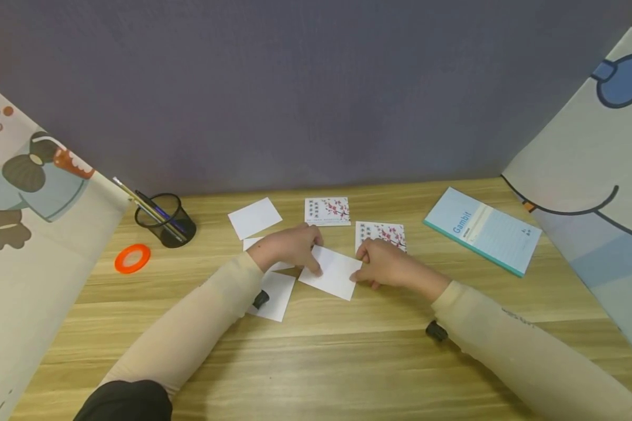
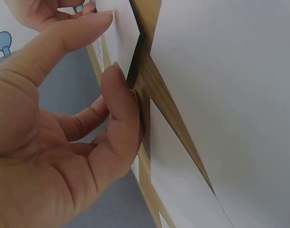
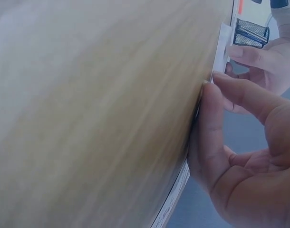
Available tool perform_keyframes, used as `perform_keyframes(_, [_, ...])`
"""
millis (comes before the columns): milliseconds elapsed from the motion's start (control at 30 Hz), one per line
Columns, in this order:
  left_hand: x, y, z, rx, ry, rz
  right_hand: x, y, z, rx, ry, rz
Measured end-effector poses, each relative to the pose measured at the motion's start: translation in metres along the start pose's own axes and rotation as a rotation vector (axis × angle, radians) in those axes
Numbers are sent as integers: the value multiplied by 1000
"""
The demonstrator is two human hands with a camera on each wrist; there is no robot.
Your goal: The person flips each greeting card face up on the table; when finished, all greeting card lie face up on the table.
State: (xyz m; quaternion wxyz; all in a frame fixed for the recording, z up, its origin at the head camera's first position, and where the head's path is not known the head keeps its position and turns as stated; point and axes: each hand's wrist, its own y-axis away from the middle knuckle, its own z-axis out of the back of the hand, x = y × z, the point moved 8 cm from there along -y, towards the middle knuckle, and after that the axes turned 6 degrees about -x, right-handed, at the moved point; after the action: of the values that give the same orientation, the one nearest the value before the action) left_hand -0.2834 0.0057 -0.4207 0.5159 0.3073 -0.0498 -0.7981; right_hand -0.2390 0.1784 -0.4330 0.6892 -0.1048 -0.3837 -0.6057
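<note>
Both hands are at a blank white card [image 1: 333,275] in the middle of the wooden table. On its left side, my left hand [image 1: 294,245] holds it with the thumb over the top face and the index finger curled at the edge. My right hand [image 1: 387,264] pinches the right edge between thumb and index finger. Just beyond the right hand lies a blossom-printed card [image 1: 366,232], partly covered by that hand. Another blossom-printed card [image 1: 326,211] lies farther back. Under and beside the left forearm are white cards, including a near one [image 1: 280,297] and a back one [image 1: 255,218].
A black mesh pen holder [image 1: 181,229] with pens and an orange tape ring [image 1: 132,258] stand at the left. At the right lies a light blue notepad [image 1: 481,231]. A grey panel [image 1: 316,99] closes off the back of the table [image 1: 316,362].
</note>
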Motion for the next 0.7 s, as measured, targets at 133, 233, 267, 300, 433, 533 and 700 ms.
perform_keyframes(133, [0, 1, 1, -3, 0, 3, 1, 0, 0, 14, 8, 1])
perform_keyframes(233, [-1, 2, 1, -7, 9, 0, 1, 0, 0, 16, 10, 6])
perform_keyframes(267, [-1, 2, 2, -10, 15, -3, 1, -1, 0, 17, 7, 8])
perform_keyframes(300, [-1, 2, 2, -13, 21, -7, 1, -1, 0, 16, 5, 11])
perform_keyframes(433, [0, 3, 5, -26, 52, -24, 1, 0, 0, 9, -11, 10])
perform_keyframes(533, [2, 1, 6, -24, 96, -34, 0, 0, 0, 9, -16, 11])
perform_keyframes(700, [10, -2, 3, 3, 247, -36, 0, 0, 0, 8, -21, 9])
